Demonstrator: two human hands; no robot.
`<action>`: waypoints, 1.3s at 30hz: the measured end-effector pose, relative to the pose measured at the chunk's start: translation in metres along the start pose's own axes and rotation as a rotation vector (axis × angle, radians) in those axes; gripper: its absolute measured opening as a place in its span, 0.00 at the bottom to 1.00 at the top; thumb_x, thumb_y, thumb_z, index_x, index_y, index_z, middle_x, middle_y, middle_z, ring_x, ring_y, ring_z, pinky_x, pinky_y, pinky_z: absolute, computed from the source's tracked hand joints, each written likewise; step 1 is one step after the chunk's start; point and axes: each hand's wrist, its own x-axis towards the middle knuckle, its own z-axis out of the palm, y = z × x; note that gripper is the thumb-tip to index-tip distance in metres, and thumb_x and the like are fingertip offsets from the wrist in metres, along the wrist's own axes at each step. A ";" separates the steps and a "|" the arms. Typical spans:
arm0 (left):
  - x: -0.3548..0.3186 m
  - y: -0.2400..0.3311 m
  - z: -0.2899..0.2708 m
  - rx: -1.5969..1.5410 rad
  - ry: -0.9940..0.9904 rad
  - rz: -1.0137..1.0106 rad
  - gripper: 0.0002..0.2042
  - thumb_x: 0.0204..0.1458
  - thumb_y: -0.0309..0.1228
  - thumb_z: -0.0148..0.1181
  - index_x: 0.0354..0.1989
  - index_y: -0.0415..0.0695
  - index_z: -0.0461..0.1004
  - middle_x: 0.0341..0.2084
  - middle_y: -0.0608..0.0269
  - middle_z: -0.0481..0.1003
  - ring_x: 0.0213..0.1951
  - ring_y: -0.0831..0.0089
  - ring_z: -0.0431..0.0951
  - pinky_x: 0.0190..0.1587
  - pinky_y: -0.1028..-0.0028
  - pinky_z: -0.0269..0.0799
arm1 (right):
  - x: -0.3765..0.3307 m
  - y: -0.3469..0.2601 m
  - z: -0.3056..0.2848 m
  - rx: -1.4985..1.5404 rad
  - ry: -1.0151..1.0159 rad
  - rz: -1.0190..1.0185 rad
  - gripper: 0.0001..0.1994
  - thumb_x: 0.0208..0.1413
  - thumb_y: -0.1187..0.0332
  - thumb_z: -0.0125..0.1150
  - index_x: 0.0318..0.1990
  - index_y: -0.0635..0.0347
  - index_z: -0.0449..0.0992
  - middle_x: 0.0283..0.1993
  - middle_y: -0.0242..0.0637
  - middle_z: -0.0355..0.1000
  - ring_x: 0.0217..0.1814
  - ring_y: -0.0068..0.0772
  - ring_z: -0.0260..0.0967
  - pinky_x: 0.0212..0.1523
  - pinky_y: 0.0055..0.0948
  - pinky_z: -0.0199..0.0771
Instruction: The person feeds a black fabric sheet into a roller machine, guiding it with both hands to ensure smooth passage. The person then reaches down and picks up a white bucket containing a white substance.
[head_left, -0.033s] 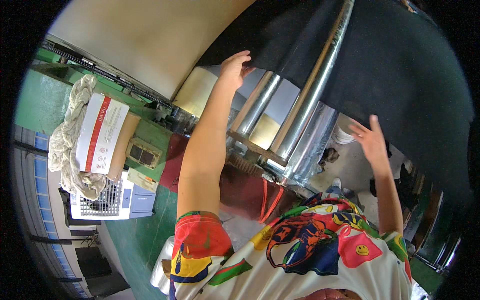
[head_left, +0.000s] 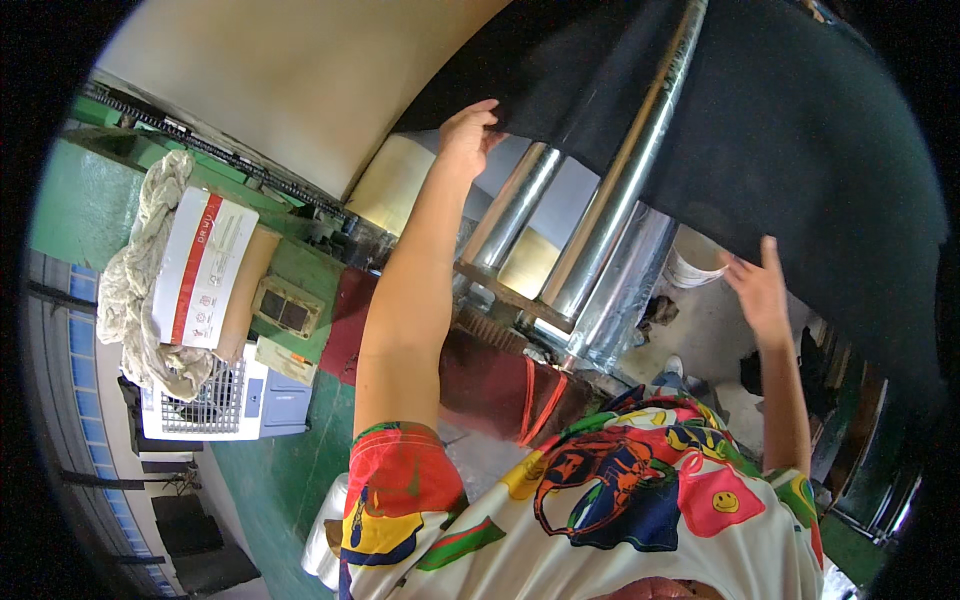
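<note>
A wide black sheet (head_left: pixel 800 130) of cloth-like material spreads over the far and right part of the view and passes around long shiny metal rollers (head_left: pixel 622 170). At the sheet's left edge is my left hand (head_left: pixel 466 138), arm stretched far forward. Its fingers reach over the black material, with the thumb held apart below them; no firm grip shows. My right hand (head_left: pixel 762 300) is by the sheet's near edge on the right, fingers spread and thumb raised. Its fingertips are close to the edge; whether they touch it I cannot tell. A shorter roller (head_left: pixel 515 207) lies near my left forearm.
Dark red padding (head_left: pixel 470 385) with red ties runs below the rollers. At left, a white box (head_left: pixel 228 265) and a bundled pale rag (head_left: pixel 125 300) sit on green machinery. A white bucket (head_left: pixel 692 262) stands on the floor, and a clear-wrapped roll (head_left: pixel 325 530) is at lower left.
My right hand has shifted slightly to the right and toward me, uncovering more of the white bucket. My left hand and the black sheet look nearly unchanged.
</note>
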 end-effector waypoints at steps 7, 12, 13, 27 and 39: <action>0.001 0.025 -0.022 -0.152 0.538 -0.040 0.16 0.30 0.18 0.43 0.31 0.42 0.72 0.37 0.57 0.65 0.30 0.64 0.61 0.41 0.67 0.62 | -0.078 -0.084 -0.162 0.043 0.554 -0.362 0.13 0.52 0.66 0.47 0.38 0.68 0.67 0.35 0.42 0.67 0.37 0.30 0.65 0.37 0.26 0.69; 0.024 0.007 -0.055 -0.227 0.493 0.009 0.16 0.37 0.16 0.41 0.36 0.39 0.70 0.37 0.58 0.66 0.36 0.61 0.66 0.39 0.66 0.65 | -0.120 -0.046 -0.098 -0.109 0.452 -0.175 0.10 0.52 0.64 0.48 0.29 0.62 0.69 0.21 0.33 0.68 0.19 0.23 0.64 0.21 0.21 0.66; 0.023 0.003 -0.051 -0.207 0.431 -0.006 0.14 0.41 0.19 0.43 0.39 0.39 0.67 0.38 0.57 0.67 0.40 0.60 0.67 0.40 0.66 0.65 | -0.126 -0.028 -0.089 -0.082 0.465 -0.116 0.10 0.52 0.64 0.47 0.27 0.62 0.69 0.20 0.33 0.68 0.18 0.24 0.64 0.20 0.22 0.66; 0.026 0.005 -0.050 -0.270 0.434 0.024 0.12 0.37 0.20 0.49 0.31 0.44 0.73 0.39 0.60 0.67 0.33 0.65 0.67 0.36 0.66 0.65 | -0.130 0.031 -0.029 -0.110 0.206 0.050 0.21 0.54 0.63 0.42 0.14 0.67 0.70 0.16 0.41 0.68 0.13 0.29 0.64 0.15 0.27 0.64; 0.018 0.009 -0.038 -0.195 0.380 -0.001 0.14 0.42 0.22 0.43 0.38 0.41 0.69 0.39 0.56 0.66 0.36 0.67 0.66 0.42 0.70 0.63 | -0.087 0.028 0.024 -0.368 0.066 0.082 0.26 0.54 0.57 0.40 0.12 0.67 0.68 0.13 0.41 0.66 0.11 0.30 0.61 0.16 0.25 0.64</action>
